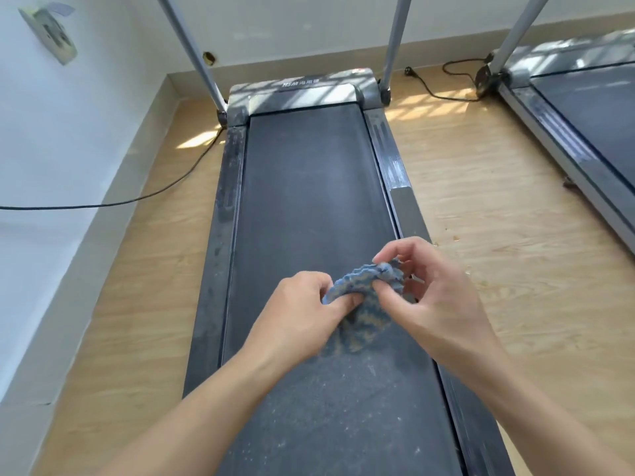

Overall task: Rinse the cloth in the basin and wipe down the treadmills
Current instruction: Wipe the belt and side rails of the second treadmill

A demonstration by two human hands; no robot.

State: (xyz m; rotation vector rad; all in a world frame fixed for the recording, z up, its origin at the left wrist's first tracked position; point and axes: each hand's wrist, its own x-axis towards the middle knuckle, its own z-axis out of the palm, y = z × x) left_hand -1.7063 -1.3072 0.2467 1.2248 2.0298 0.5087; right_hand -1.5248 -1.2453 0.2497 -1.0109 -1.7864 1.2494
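Note:
A crumpled blue cloth (362, 297), speckled with tan dirt, is held above the dark belt of the near treadmill (309, 187). My left hand (302, 317) pinches its left end between thumb and fingers. The right end is pinched by my right hand (429, 293), whose fingers curl over the bunched edge. The cloth's lower part hangs down between both hands. Pale dust specks cover the belt below my hands. No basin is in view.
A second treadmill (591, 125) stands to the right across a strip of wooden floor (481, 201). Grey uprights (192, 53) rise at the front of each. A black cable (137, 197) runs left to the white wall; another cable and plug (433, 87) lie ahead.

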